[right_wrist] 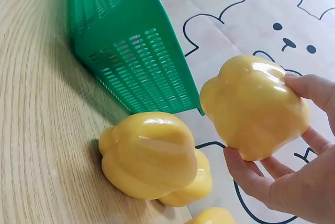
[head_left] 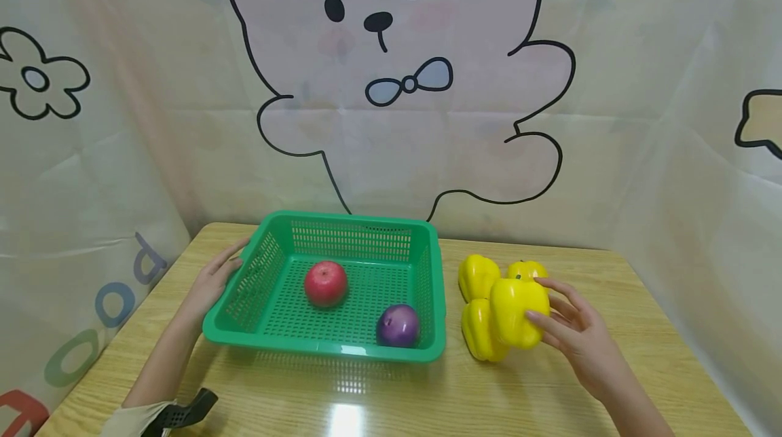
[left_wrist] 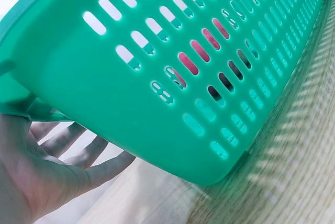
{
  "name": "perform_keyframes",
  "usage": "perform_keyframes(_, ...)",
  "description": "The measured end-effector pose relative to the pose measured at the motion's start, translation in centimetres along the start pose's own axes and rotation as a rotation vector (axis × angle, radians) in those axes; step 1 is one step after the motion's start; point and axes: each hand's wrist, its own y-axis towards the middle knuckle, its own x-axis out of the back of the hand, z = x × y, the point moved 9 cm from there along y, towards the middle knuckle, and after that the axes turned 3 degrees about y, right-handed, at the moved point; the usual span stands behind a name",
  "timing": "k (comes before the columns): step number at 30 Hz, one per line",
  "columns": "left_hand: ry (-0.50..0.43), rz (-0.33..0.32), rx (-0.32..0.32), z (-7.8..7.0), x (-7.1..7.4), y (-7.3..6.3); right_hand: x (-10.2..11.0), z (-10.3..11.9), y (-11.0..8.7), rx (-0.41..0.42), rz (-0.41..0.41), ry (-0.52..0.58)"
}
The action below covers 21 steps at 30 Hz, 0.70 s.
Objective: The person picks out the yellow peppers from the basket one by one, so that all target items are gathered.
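My right hand [head_left: 577,332] pinches a glossy yellow bell pepper [head_left: 519,311] between thumb and fingers. In the right wrist view this bell pepper [right_wrist: 256,109] is held off the table, apart from the other yellow bell peppers [right_wrist: 149,156]. Beneath and behind it in the head view are three more, including a front one [head_left: 482,332] and a back-left one [head_left: 478,277]. My left hand [head_left: 214,281] touches the left side of a green plastic basket [head_left: 324,349]. Spread, fairly straight fingers meet the basket wall [left_wrist: 131,119] near its rim in the left wrist view.
Inside the basket sit a red apple-like fruit [head_left: 326,283] and a round purple vegetable [head_left: 398,326], apart from each other. The wooden table [head_left: 293,400] ends at a printed cloth backdrop [head_left: 476,138]. A black strap piece [head_left: 183,413] is at the left wrist.
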Motion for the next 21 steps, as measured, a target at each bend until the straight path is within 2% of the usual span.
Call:
perform_keyframes(15, 0.025, -0.005, -0.005, 0.0, 0.0, 0.0, 1.6, -0.8, -0.1, -0.009, -0.02, 0.032)
perform_keyframes(21, 0.037, -0.007, -0.007, 0.0, 0.0, 0.0, 1.9, -1.4, -0.1, -0.045, -0.028, 0.023)
